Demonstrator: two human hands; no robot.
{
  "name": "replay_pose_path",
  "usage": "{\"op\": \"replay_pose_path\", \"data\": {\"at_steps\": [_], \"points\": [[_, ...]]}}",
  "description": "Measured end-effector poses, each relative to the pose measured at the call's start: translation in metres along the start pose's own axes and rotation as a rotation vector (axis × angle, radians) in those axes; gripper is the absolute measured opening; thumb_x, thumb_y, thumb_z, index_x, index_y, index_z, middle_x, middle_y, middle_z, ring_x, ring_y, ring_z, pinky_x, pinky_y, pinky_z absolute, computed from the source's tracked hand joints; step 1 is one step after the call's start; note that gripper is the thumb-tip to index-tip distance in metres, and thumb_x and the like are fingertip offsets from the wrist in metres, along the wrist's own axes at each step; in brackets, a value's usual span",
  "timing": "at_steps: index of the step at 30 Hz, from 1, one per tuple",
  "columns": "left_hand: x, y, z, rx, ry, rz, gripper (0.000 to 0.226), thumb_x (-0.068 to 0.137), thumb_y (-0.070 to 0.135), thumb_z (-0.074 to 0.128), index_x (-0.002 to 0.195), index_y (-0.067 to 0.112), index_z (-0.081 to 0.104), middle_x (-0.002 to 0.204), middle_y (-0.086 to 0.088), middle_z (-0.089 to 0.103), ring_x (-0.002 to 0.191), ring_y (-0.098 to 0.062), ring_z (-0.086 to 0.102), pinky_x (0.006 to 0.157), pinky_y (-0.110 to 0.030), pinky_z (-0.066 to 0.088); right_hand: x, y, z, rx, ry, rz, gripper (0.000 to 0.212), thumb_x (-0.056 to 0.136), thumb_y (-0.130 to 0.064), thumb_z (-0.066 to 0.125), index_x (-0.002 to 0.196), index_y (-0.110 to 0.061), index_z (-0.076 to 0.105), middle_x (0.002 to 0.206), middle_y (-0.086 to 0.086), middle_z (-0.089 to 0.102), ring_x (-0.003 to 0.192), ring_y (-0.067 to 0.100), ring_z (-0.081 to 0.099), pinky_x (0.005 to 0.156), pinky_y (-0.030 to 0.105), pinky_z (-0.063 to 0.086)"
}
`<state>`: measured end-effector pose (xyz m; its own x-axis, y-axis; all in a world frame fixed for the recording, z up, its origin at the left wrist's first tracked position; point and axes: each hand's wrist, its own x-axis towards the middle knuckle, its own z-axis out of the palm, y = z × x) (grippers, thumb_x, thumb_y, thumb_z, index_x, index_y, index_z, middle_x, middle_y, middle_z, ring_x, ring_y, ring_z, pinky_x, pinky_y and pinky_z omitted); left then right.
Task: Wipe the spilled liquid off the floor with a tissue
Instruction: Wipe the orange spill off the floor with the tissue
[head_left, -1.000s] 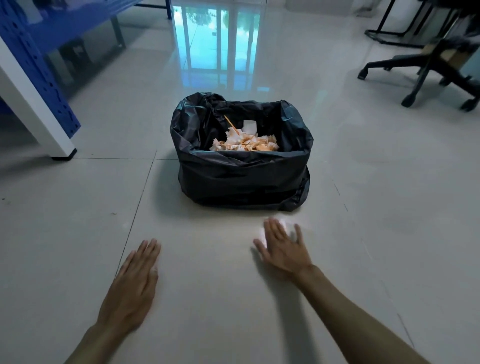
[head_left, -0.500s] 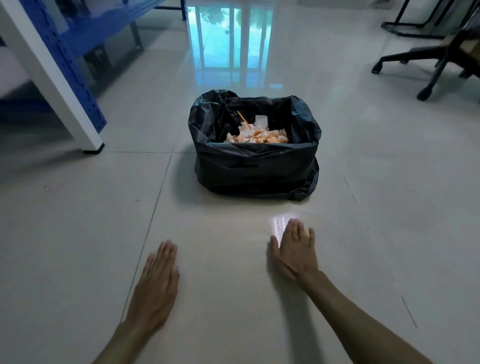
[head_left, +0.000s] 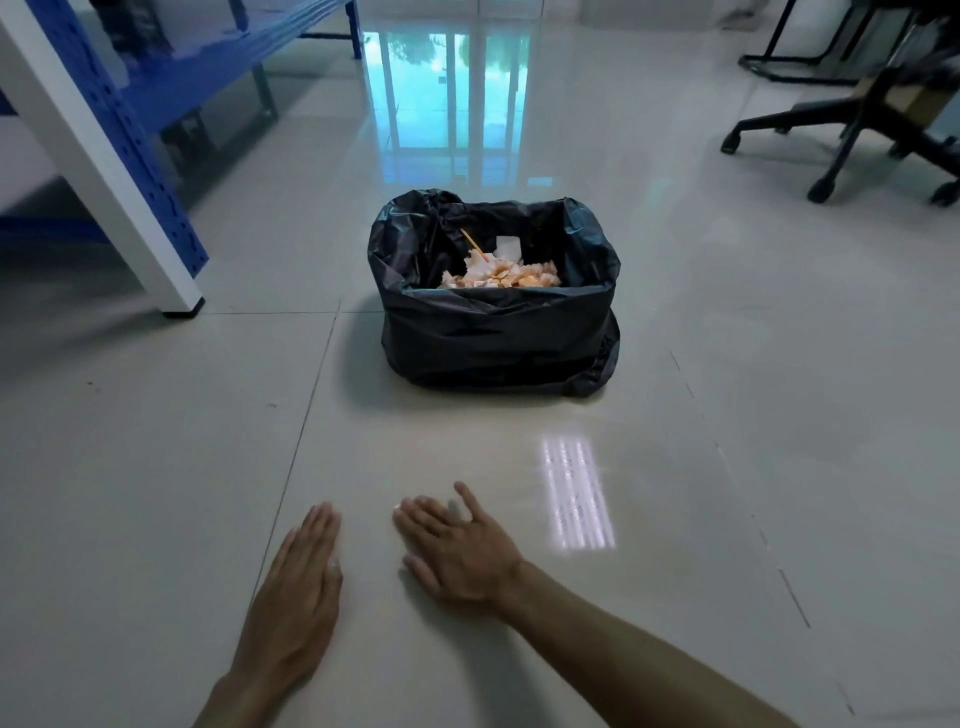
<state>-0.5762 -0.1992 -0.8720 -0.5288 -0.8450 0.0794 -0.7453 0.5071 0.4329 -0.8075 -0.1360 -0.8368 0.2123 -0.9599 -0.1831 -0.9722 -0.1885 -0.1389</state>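
Both of my hands lie flat on the pale tiled floor (head_left: 156, 493) near the bottom of the view, palms down, holding nothing. My left hand (head_left: 296, 587) points forward with its fingers together. My right hand (head_left: 457, 551) rests just to its right, angled leftward with fingers spread. A black bin bag (head_left: 493, 338) stands open on the floor beyond them, with crumpled orange-stained tissues (head_left: 501, 275) inside. I see no tissue in either hand and no clear liquid on the floor; a bright striped reflection (head_left: 576, 499) shines to the right of my right hand.
A blue and white metal rack (head_left: 130, 171) stands at the left with its foot on the floor. An office chair base on castors (head_left: 852, 135) is at the far right. A window reflection glares on the tiles behind the bag.
My right hand has slid left and back from the bright reflection, ending close beside my left hand. The view has shifted a little, and the left hand has stayed flat.
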Motion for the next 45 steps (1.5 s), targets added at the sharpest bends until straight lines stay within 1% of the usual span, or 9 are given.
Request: {"op": "replay_pose_path", "data": {"at_steps": [5,15,19,23,27,32,36,42,45], "points": [[0.006,0.007,-0.005,0.060,0.040,-0.075,0.071,0.090,0.054,0.020,0.147,0.016,0.041,0.156,0.001,0.037,0.145,-0.014,0.030,0.117,-0.035,0.019,-0.047,0.084,-0.010,-0.002,0.040,0.331,0.076,0.094,-0.058,0.008,0.156,-0.015,0.017,0.162,0.003,0.020,0.148,0.014,0.015,0.114,0.047,-0.016],[0.002,0.009,-0.005,0.073,-0.018,-0.074,0.071,0.093,0.052,0.013,0.152,0.016,0.029,0.162,0.001,0.025,0.149,-0.010,0.017,0.121,-0.034,0.014,-0.129,0.115,0.001,0.181,0.115,0.934,0.077,0.100,-0.056,0.012,0.155,-0.003,0.006,0.164,0.012,0.008,0.150,0.023,0.004,0.120,0.040,0.001],[-0.002,0.009,0.000,0.048,-0.071,-0.063,0.072,0.093,0.052,0.002,0.155,0.017,0.009,0.165,0.005,0.005,0.150,-0.003,0.000,0.124,-0.034,0.006,-0.083,0.050,0.012,0.224,0.197,0.727,0.092,0.090,-0.060,-0.010,0.153,0.005,0.007,0.161,0.022,0.010,0.150,0.030,0.004,0.119,0.036,-0.009],[-0.007,0.009,0.000,-0.042,-0.041,-0.059,0.069,0.095,0.052,-0.001,0.154,0.020,0.013,0.163,0.007,0.009,0.149,0.001,0.001,0.122,-0.023,-0.001,-0.013,-0.021,0.016,0.179,0.158,0.415,0.081,0.099,-0.053,0.012,0.142,0.012,0.038,0.147,0.032,0.037,0.139,0.040,0.035,0.119,0.048,0.010],[-0.011,0.004,-0.003,-0.072,-0.008,-0.012,0.064,0.099,0.045,0.004,0.152,0.017,0.026,0.161,0.005,0.021,0.148,0.002,0.009,0.121,-0.022,0.004,0.012,-0.076,0.014,0.068,0.048,0.017,0.077,0.098,-0.048,0.011,0.150,0.007,0.020,0.157,0.027,0.019,0.147,0.037,0.013,0.120,0.049,-0.003],[-0.008,0.001,-0.005,-0.060,0.026,0.000,0.060,0.100,0.038,0.010,0.150,0.016,0.032,0.159,0.006,0.027,0.147,0.003,0.012,0.120,-0.019,0.005,-0.019,-0.055,0.015,-0.004,0.119,-0.068,0.067,0.101,-0.049,0.026,0.150,-0.004,0.032,0.154,0.014,0.037,0.143,0.027,0.030,0.114,0.050,0.022],[-0.010,0.004,-0.007,-0.074,0.029,-0.018,0.059,0.099,0.040,0.010,0.151,0.020,0.031,0.159,0.010,0.025,0.146,0.008,0.009,0.119,-0.015,0.002,-0.057,0.027,0.009,-0.021,0.099,0.248,0.073,0.096,-0.058,0.025,0.140,-0.006,0.051,0.142,0.010,0.055,0.133,0.023,0.048,0.112,0.047,0.031],[-0.011,0.005,-0.006,-0.053,0.021,-0.016,0.060,0.099,0.040,0.009,0.151,0.017,0.031,0.159,0.007,0.025,0.145,0.010,0.007,0.118,-0.014,0.000,-0.157,0.124,0.009,-0.017,-0.016,0.768,0.081,0.097,-0.062,0.005,0.156,-0.007,0.004,0.164,0.007,0.006,0.150,0.019,0.003,0.118,0.045,-0.004],[-0.010,0.008,-0.004,-0.035,0.014,-0.012,0.063,0.099,0.041,0.009,0.150,0.011,0.029,0.160,0.003,0.024,0.146,0.009,0.005,0.119,-0.016,-0.001,-0.173,0.114,0.017,-0.023,0.015,0.840,0.091,0.091,-0.064,-0.006,0.154,-0.002,0.013,0.162,0.014,0.017,0.149,0.026,0.013,0.118,0.048,0.005]]}}
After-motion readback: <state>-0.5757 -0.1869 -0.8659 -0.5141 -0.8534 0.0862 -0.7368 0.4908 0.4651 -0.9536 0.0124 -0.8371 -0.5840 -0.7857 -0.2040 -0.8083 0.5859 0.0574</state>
